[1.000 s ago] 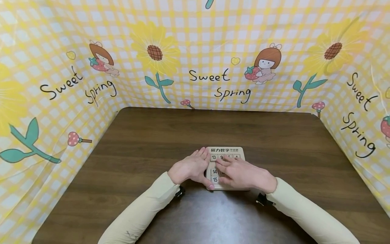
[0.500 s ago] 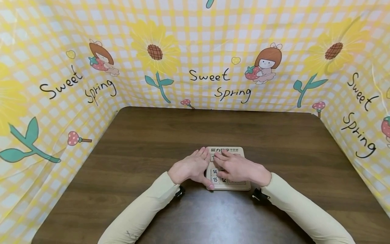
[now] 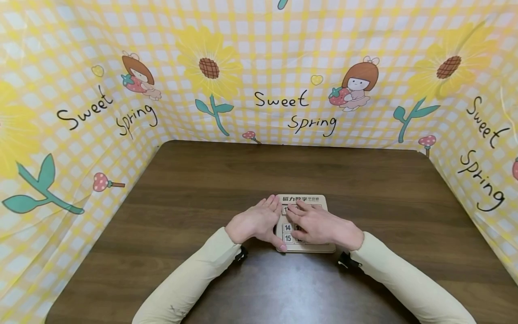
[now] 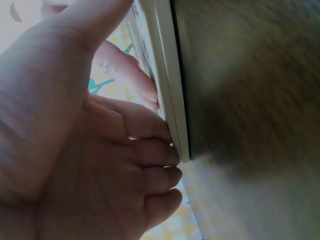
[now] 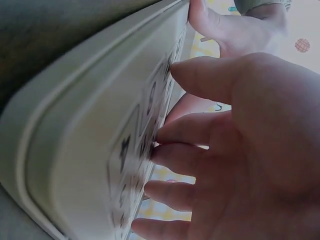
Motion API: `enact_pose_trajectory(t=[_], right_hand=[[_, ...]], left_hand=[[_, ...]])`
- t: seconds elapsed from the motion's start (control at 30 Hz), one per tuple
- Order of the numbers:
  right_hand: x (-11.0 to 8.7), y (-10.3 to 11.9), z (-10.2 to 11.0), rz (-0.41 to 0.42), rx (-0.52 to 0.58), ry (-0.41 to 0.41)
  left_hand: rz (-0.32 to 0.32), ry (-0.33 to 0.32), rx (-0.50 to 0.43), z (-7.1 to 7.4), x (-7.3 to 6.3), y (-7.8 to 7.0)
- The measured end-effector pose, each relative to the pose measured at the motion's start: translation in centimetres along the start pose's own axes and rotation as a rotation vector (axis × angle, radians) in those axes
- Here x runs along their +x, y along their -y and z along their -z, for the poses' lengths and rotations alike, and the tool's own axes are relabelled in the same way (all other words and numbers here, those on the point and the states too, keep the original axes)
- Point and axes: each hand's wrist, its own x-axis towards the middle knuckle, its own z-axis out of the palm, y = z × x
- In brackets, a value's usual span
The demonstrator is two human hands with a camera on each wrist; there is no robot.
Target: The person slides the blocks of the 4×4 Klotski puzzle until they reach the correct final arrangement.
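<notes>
A pale number slide puzzle (image 3: 311,248) lies flat on the table, with dark Chinese lettering along its far edge. My left hand (image 3: 259,221) rests along its left side, fingers extended by the far corner and thumb on the near corner. In the left wrist view, those fingertips meet the edge of the puzzle (image 4: 172,100). Spread over the number tiles, my right hand (image 3: 321,225) touches them with nearly straight fingers. Tiles 14 (image 3: 287,227) and 15 (image 3: 288,238) show at the left; many others are hidden beneath the right hand (image 5: 245,145).
The dark wooden table (image 3: 194,180) extends around the puzzle. A yellow checked cloth (image 3: 275,54) printed with flowers and "Sweet Spring" stands behind it and along both sides.
My right hand first slid away from me and left over the tiles, then came slightly back, its fingers covering much of the upper row. The left hand holds its place; the head view shifted slightly.
</notes>
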Motion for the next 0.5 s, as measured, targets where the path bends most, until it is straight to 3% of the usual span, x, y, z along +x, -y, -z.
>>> enact_pose_trajectory(t=[0.5], right_hand=[[-0.42, 0.24, 0.07, 0.004, -0.015, -0.012]], left_hand=[[-0.004, -0.004, -0.019, -0.16, 0.35, 0.01]])
